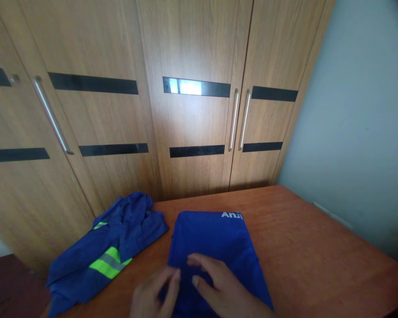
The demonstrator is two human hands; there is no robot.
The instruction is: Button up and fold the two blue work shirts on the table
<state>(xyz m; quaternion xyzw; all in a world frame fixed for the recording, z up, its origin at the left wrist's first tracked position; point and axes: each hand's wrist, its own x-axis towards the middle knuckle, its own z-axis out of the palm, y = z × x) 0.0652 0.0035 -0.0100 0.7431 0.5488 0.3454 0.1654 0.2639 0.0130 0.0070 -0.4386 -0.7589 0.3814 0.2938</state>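
- The right hand point(219, 282) lies flat on the near part of a folded blue garment point(215, 247), fingers spread and pointing away to the left; its grip is loose and open, pressing on the cloth and closed round nothing
- The left hand point(155, 293) sits just left of the right, at the garment's near left edge; it is blurred, the fingers seem extended onto the cloth, and I cannot tell whether its grip has pinched any fabric
- The folded garment spreads out ahead of both hands on the bench point(311, 256), white lettering point(232, 215) along its far edge
- Left of the left hand and a little farther off, a crumpled dark blue work garment point(119, 234) with lime-and-grey reflective stripes point(110, 263) lies apart from the folded one, hanging over the bench's left edge
- Beyond the hands stands a wooden wardrobe point(185, 123) with metal handles point(239, 119)
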